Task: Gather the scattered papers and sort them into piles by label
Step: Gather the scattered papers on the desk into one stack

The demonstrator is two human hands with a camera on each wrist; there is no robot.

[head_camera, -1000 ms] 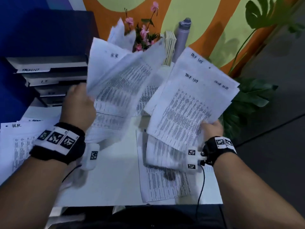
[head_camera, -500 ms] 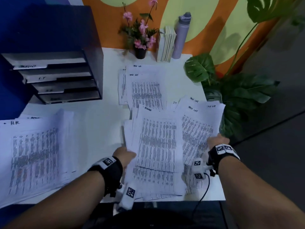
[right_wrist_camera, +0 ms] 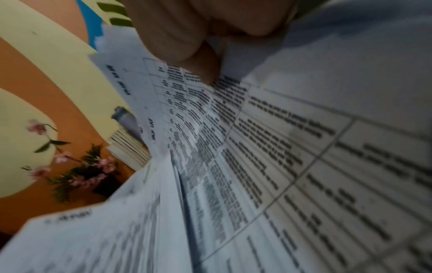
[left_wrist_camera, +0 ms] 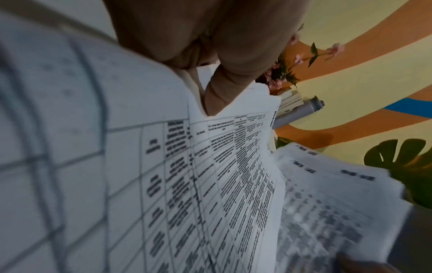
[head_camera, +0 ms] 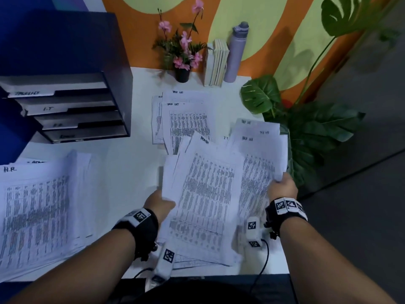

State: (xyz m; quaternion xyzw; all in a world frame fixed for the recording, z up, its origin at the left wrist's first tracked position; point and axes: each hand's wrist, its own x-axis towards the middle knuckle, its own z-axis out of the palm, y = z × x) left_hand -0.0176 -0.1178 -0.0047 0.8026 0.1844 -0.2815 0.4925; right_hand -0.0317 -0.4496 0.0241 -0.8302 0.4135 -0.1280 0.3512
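A loose bundle of printed sheets (head_camera: 206,198), its top one marked ADMIN, is raised over the front of the white desk (head_camera: 122,163). My left hand (head_camera: 158,204) grips its left edge, thumb on top in the left wrist view (left_wrist_camera: 219,96). My right hand (head_camera: 282,189) pinches the right edge of a fanned Task List bundle (head_camera: 258,163), thumb on the print (right_wrist_camera: 208,70). A Task List pile (head_camera: 186,119) lies at the desk's middle back. A thick H.R. pile (head_camera: 37,211) lies at the front left.
A black letter tray (head_camera: 65,110) with labelled shelves stands at the back left. A flower pot (head_camera: 182,73), upright books (head_camera: 217,62) and a grey bottle (head_camera: 235,51) line the wall. Large plant leaves (head_camera: 306,137) crowd the desk's right edge.
One second ago both hands held their bundles high in front of the camera. They have come down to the desk front, the bundles now overlap, and the left hand has moved to the bundle's left edge.
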